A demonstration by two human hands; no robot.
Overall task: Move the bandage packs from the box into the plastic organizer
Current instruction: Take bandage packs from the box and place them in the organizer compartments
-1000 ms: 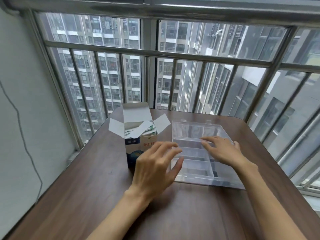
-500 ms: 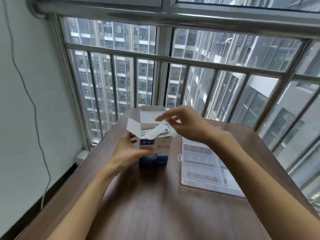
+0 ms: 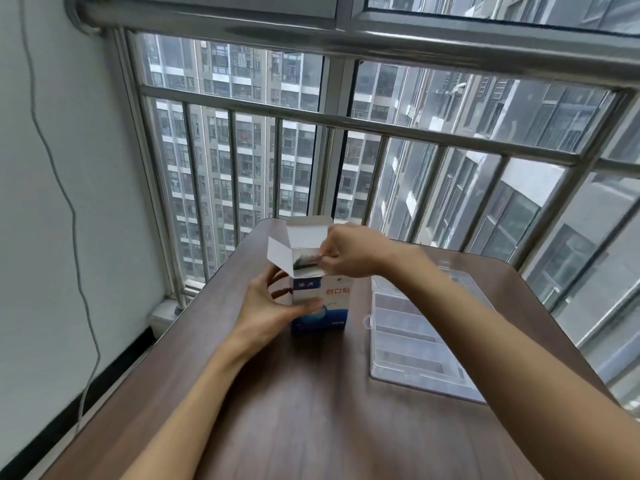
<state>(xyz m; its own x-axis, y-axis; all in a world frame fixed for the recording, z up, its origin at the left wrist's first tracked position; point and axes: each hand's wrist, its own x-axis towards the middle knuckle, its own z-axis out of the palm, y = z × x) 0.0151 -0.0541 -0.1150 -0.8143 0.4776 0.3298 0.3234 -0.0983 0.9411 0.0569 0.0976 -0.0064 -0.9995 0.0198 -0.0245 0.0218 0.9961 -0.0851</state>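
A white and blue bandage box [image 3: 329, 306] stands upright on the brown table [image 3: 311, 410] with its top flaps open. My left hand [image 3: 268, 306] grips the box's left side, thumb across the front. My right hand [image 3: 349, 252] reaches over the open top and pinches the bandage packs [image 3: 304, 260] that stick out of the opening. The clear plastic organizer [image 3: 415, 341] lies open on the table to the right of the box, its compartments visible; my right forearm crosses over its far part.
A metal window railing [image 3: 346, 126] runs just behind the table's far edge. A white wall [image 3: 52, 202] with a hanging grey cable [image 3: 72, 220] stands to the left.
My right hand has dropped from above the flaps into the box opening and now pinches the packs. My left hand keeps hold of the box. The camera has moved closer.
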